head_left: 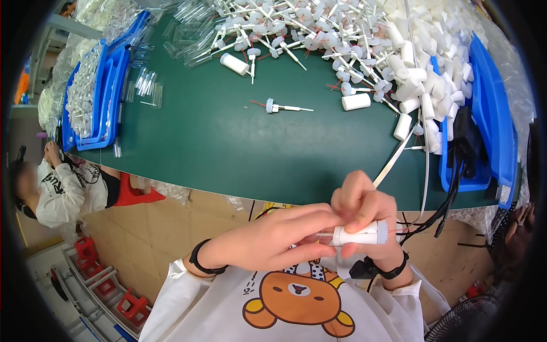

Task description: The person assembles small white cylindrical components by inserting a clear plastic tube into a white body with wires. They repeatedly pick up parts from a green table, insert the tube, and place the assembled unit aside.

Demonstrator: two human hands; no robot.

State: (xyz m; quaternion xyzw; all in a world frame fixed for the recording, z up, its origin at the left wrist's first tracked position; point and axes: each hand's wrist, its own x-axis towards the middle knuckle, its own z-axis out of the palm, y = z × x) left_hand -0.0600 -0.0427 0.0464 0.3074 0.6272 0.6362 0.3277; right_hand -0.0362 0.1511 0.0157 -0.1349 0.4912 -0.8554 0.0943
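Note:
In front of my chest, my right hand (pixel 367 208) pinches a white cylinder (pixel 347 235) between thumb and fingers. A pale grey round cap (pixel 382 232) sits at the cylinder's right end, with thin red wires (pixel 394 231) sticking out of it. From the left end a thin white rod points into my left hand (pixel 279 236). The fingers of that hand are closed round what looks like a clear tube (pixel 310 239), mostly hidden by the palm. Both hands are close together, just off the table's near edge.
On the green table (pixel 228 142) lies a single capped rod with a red wire (pixel 279 107). Behind it are heaps of capped rods (pixel 307 28), white cylinders (pixel 421 74) and clear tubes (pixel 148 85). Blue trays (pixel 108 97) flank both sides. Black cables (pixel 453 188) hang at right. A person (pixel 62 188) sits at left.

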